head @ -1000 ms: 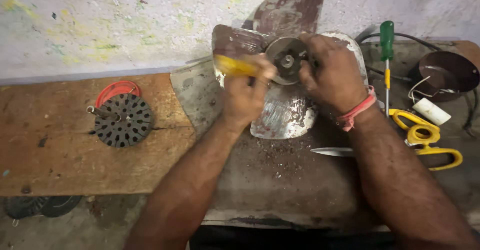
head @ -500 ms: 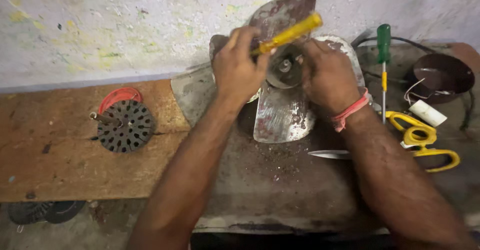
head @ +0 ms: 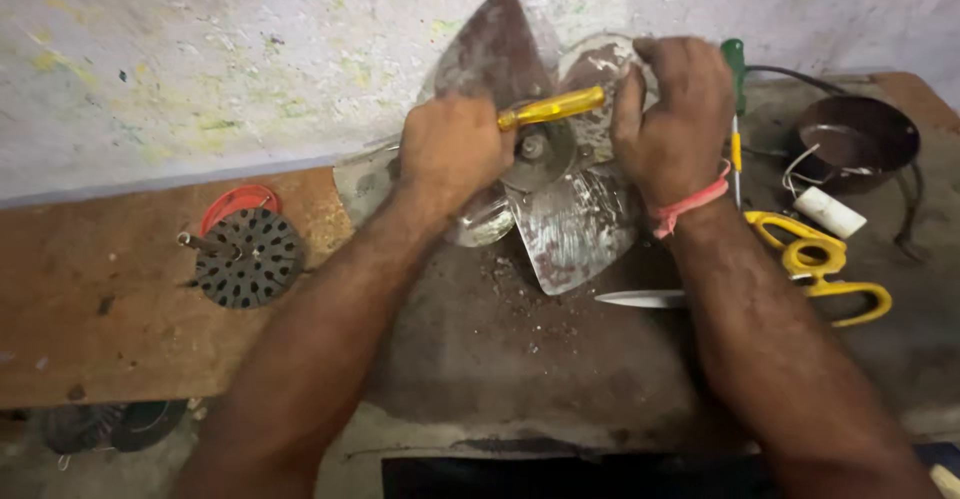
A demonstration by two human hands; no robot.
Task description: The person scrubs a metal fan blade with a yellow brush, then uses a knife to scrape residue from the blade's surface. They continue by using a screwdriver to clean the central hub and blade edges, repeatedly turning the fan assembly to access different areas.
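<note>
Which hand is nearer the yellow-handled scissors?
Right. The right hand rests on the metal fan blade, just left of the yellow-handled scissors; the left hand, gripping a yellow-handled screwdriver, is farther left.

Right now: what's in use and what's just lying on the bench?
In use:
- left hand gripping the yellow-handled tool
- right hand steadying the fan blade

Lying about:
- vented motor housing
- yellow scissors
- green screwdriver
- dark bowl
- knife blade

Dim, flat light — edges perhaps slightly soft.
</note>
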